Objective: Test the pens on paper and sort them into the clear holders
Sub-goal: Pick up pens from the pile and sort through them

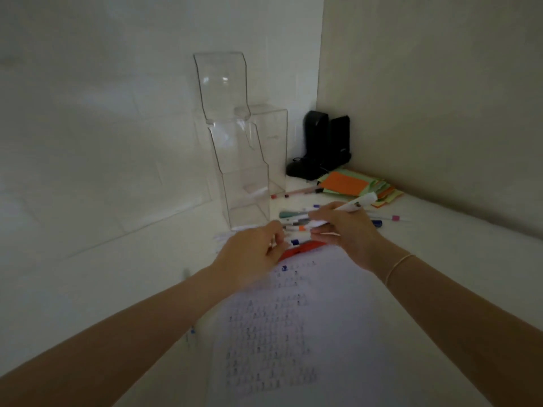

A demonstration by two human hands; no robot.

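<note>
White pen [357, 203] held in right hand [343, 230]: fingers curled round the barrel, thumb and forefinger pinching it near the low end. The pen slants up and to the right past the knuckles. A small dark label sits on the barrel; its print is too blurred to read.

Left hand [252, 257] is just left of the right one, fingers bent inward with the tips close together. Motion blur; cannot tell whether it grips anything.

Loose pens [296, 221] lie on the table directly beyond and between both hands, white barrels with teal, orange and blue caps. More pens [393, 218] lie right of the right hand, one with a pink band. An orange-red object [302, 248] lies under the two hands at the top edge of the paper.

Paper [293, 333] lies below the hands, between the forearms, covered with rows of small dark test marks and one blue mark near the top. None legible as words.

Tiered clear holder [235, 160] stands beyond the left hand; a second clear box holder [274, 142] touches it behind, to the right.

Sticky notes [358, 185], orange and green, are stacked beyond the right hand. Black device [323, 145] stands in the wall corner behind them. A thin bracelet [399, 267] circles the right wrist.
</note>
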